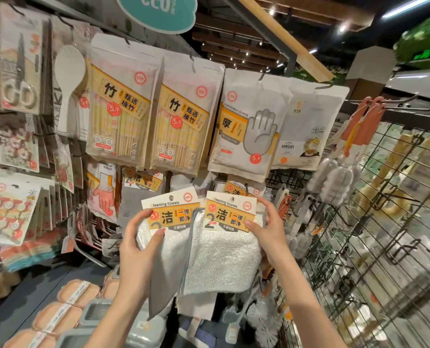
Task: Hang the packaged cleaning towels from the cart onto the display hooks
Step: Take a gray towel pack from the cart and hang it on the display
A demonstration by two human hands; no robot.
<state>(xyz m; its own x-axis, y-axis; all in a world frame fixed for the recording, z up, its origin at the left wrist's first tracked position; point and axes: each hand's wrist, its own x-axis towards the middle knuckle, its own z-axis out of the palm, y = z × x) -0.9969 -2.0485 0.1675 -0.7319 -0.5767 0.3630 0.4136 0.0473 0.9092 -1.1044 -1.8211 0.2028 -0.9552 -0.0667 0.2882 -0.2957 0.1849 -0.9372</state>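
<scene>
While both hands grip towel packs | left hand point(143, 237): left pack point(170, 222) | right hand point(266, 222): right pack point(230, 222)

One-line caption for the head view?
Left hand and right hand each hold a towel pack before the hooks.

Chopstick packs point(119, 114) hang beside disposable gloves point(246, 126) above scissors point(19, 74).

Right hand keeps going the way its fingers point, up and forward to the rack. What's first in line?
Most likely the cleaning-towel packs already hanging just above the pack that the right hand grips. Depth is unclear; the disposable gloves bag hangs higher.
</scene>
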